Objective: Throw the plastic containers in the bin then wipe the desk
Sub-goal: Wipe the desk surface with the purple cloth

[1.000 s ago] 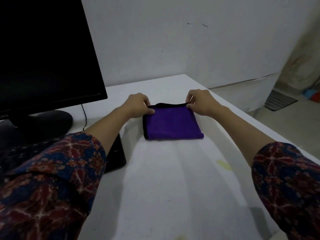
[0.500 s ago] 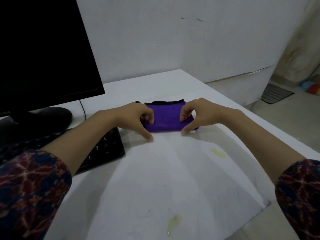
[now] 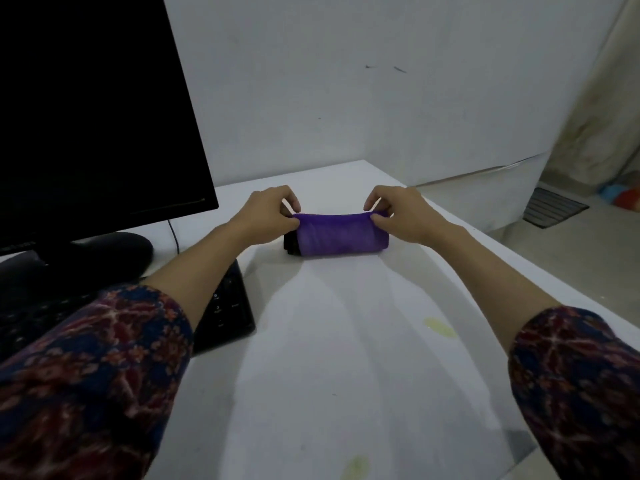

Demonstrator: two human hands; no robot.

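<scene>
Purple cloth (image 3: 341, 235), folded into a thick little bundle with a black edge showing at its left end, is being held at the far middle of the white counter (image 3: 346, 375). It's pinched at both ends: the left hand (image 3: 266, 216) has thumb and fingers closed on the top left corner, and the right hand (image 3: 401, 214) is doing the same on the top right corner, so the top layer is pulled taut between them while the bottom of the bundle sits on the counter. Both forearms are stretched out over the counter, and patterned red and blue sleeves (image 3: 86, 375) are seen at the bottom corners of the view. A couple of yellowish smears are left on the counter, one (image 3: 440, 328) just beside the right forearm and another (image 3: 356, 467) right at the near edge. Off to the left, a big black monitor (image 3: 93, 109) is set on its round stand (image 3: 104, 258), with a thin cable (image 3: 173, 235) running down behind it, and a black keyboard (image 3: 225, 306) is partly covered by the left arm. A plain grey wall (image 3: 346, 81) is seen behind the counter. On the floor to the right, a dark slatted mat (image 3: 554, 207) can be made out, plus something blue and red (image 3: 623, 197) that's too blurry to tell. No plastic containers or bin can be spotted anywhere in view.
</scene>
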